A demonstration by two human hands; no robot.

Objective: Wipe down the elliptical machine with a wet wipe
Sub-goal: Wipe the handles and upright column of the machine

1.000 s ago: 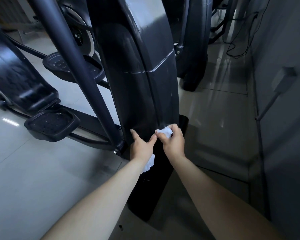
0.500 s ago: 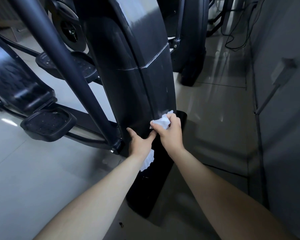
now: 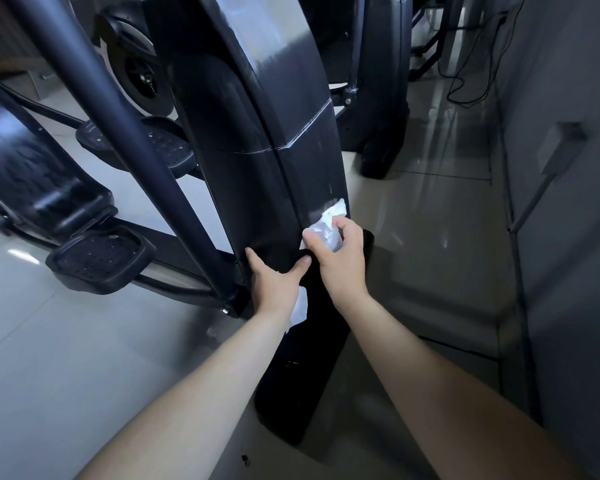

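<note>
R hand [image 3: 340, 258] bunches crumpled white wet wipe [image 3: 328, 225] onto lower right edge of elliptical machine [image 3: 222, 174] shroud [image 3: 302, 168], glossy curved black plastic, to scrub it | L hand [image 3: 274, 285] spread, thumb out, bracing shroud | white scrap [image 3: 300, 306] under palm, prob. 2nd wipe | ribbed pedal [image 3: 101, 259] at left

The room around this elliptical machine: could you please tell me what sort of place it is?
Probably a gym or fitness room: the elliptical machine has foot pedals, a second similar machine stands behind it, and the floor is glossy tile.
</note>
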